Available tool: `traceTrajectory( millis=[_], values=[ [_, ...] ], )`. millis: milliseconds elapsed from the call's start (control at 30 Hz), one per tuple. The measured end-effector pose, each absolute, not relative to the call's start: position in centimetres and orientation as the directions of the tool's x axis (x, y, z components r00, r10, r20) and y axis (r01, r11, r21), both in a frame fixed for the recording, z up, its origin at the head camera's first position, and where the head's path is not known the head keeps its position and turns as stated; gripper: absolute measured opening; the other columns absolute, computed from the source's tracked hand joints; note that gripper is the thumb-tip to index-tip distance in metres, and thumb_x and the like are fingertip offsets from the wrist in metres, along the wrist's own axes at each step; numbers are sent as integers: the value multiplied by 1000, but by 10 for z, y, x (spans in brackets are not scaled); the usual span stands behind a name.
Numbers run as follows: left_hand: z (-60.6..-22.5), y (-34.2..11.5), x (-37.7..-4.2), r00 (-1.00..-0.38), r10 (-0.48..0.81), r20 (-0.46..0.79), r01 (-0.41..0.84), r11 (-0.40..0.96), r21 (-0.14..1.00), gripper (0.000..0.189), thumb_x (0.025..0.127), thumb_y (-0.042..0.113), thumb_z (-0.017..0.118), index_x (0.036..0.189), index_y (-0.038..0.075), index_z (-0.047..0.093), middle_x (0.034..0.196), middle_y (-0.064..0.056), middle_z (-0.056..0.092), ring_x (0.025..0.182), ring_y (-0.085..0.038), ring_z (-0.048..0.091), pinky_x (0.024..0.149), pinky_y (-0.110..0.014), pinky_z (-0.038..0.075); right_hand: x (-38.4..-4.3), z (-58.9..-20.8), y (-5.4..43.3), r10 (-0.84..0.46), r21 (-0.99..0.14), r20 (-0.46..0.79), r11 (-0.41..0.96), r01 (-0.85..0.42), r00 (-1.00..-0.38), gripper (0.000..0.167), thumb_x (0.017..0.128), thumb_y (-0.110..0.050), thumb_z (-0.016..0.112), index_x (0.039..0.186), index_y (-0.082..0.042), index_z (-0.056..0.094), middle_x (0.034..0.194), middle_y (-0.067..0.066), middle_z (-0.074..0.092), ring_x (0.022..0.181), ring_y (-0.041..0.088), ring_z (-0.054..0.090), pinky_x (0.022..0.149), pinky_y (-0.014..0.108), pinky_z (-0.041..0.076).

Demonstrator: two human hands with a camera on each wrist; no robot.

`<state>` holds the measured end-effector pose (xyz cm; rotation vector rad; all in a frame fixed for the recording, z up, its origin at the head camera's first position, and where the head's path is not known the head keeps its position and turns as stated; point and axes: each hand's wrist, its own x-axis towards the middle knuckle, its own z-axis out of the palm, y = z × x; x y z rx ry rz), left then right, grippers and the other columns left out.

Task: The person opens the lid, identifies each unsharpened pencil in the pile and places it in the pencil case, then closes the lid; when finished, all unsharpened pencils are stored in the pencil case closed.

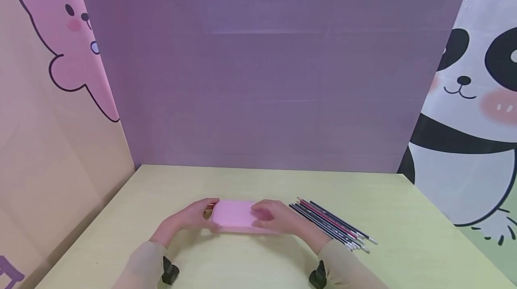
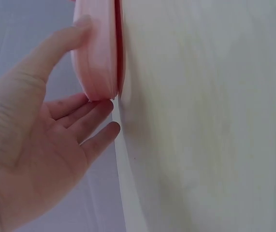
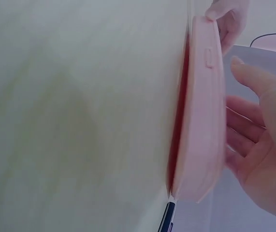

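Note:
A closed pink pencil case (image 1: 234, 212) with rounded corners lies flat on the table in the head view. Its front side (image 3: 205, 111) bears a small raised catch in the right wrist view. My left hand (image 1: 198, 215) grips the left end, thumb at the near corner and fingers at the far one; the left wrist view shows the thumb on the case (image 2: 95, 53). Over the right part of the lid is my right hand (image 1: 278, 216), fingers loosely bent; its thumb stands apart from the case in the right wrist view. Whether its fingertips touch the lid, I cannot tell.
Several pencils (image 1: 331, 224), mostly dark with one pinkish red, lie side by side at a slant to the right of the case. The pale wooden table (image 1: 181, 181) ends at a purple backdrop (image 1: 262, 100). Printed cartoon panels stand at both sides.

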<state>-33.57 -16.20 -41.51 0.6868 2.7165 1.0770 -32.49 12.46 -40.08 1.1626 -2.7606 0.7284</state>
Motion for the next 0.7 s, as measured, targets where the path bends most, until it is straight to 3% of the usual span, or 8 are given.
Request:
traceTrajectory(
  millis=[200,433,700],
  values=[
    [-412,-165,-336,-886,464,17,341,626,701,79,78,29,76,139,-4,39,138,-20,48,125,-36,48,106,-48,40,-326,-400,124,-663,-344,243,624,-702,-708,43,86,-34,67,119,-6,64,122,8,64,117,25,56,103,42,43],
    [-410,-167,-338,-884,467,-3,325,621,713,76,80,37,73,138,-3,42,133,-16,54,121,-30,53,103,-45,43,-326,-397,124,-670,-305,348,581,-755,-656,31,83,-28,71,106,-8,69,106,5,70,100,20,64,92,34,52],
    [-412,-171,-344,-875,484,29,362,612,704,65,87,37,65,134,-4,47,125,-12,60,112,-22,58,98,-42,47,-328,-396,126,-678,-266,371,577,-772,-635,28,83,-25,72,105,-8,71,103,5,72,94,17,67,85,28,55]
  ],
)
